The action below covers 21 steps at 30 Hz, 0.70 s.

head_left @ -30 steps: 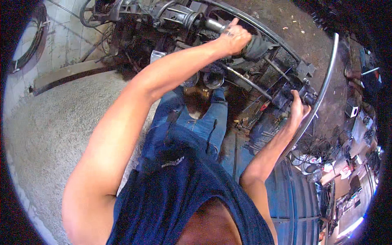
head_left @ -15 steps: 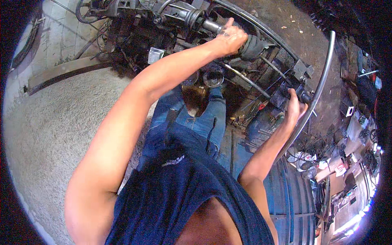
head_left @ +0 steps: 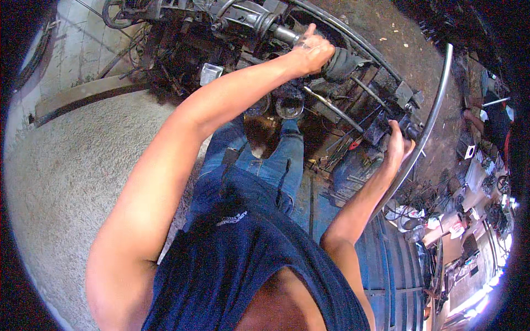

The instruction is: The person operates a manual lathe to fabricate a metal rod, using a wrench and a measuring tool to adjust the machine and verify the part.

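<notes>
My left hand [head_left: 316, 54] is closed at the end of a shiny metal shaft [head_left: 285, 34] on a dark, greasy machine, thumb pointing up. Right beside it is a crumpled dark grey cloth-like piece [head_left: 349, 65]. Farther right, my right hand [head_left: 398, 144] is curled at a dark block [head_left: 377, 128] at the machine's right end, with its thumb raised. What its fingers grip is hidden. A long metal pipe [head_left: 439, 105] passes close by that hand and appears curved. Two slim rods [head_left: 334, 109] run between the hands.
A handwheel [head_left: 117, 15] sits at the machine's far left. Below the machine are a small clear container [head_left: 211, 74] and loose tools [head_left: 351, 145]. A blue ribbed panel [head_left: 389, 270] lies at lower right, near piled clutter [head_left: 441, 220]. Someone's arm [head_left: 473, 119] seems visible at far right.
Both hands keep almost the same place and grip. The view has shifted slightly. At the far right, what looks like another person's arm now shows more plainly.
</notes>
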Available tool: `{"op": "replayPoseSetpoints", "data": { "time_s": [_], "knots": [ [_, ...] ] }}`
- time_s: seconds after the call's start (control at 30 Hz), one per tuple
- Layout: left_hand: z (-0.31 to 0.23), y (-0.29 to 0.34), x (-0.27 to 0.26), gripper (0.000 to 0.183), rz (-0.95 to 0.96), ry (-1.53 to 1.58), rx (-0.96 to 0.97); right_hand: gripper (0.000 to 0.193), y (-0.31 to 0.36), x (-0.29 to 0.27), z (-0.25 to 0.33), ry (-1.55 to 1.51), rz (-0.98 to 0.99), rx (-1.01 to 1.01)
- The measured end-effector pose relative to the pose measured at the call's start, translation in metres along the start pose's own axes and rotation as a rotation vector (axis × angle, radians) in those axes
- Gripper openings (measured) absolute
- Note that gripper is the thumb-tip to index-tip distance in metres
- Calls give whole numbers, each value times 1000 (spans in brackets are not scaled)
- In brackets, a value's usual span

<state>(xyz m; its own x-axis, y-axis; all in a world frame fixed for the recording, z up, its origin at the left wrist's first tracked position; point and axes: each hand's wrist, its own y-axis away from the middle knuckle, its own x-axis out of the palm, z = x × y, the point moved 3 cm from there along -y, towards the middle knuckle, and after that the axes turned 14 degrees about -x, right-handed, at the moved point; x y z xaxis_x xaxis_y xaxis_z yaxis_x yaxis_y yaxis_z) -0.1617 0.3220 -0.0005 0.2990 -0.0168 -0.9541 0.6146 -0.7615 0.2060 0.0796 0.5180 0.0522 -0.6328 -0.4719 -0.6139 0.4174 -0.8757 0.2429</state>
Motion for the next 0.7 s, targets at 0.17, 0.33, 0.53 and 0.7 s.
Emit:
{"op": "replayPoseSetpoints", "data": {
  "time_s": [0.17, 0.33, 0.53, 0.7],
  "knots": [
    [1, -1, -3, 17, 27, -33, -21, 25, -1, 1, 5, 73, -16, -34],
    [1, 0, -5, 20, 63, -13, -20, 27, 2, 1, 12, 77, -43, -13],
    [3, -1, -5, 22, 51, -28, -3, 28, 0, 4, 15, 77, -51, -5],
    [6, -2, -3, 22, 91, -69, -12, 23, 7, 9, 18, -135, -13, 63]
  ]
}}
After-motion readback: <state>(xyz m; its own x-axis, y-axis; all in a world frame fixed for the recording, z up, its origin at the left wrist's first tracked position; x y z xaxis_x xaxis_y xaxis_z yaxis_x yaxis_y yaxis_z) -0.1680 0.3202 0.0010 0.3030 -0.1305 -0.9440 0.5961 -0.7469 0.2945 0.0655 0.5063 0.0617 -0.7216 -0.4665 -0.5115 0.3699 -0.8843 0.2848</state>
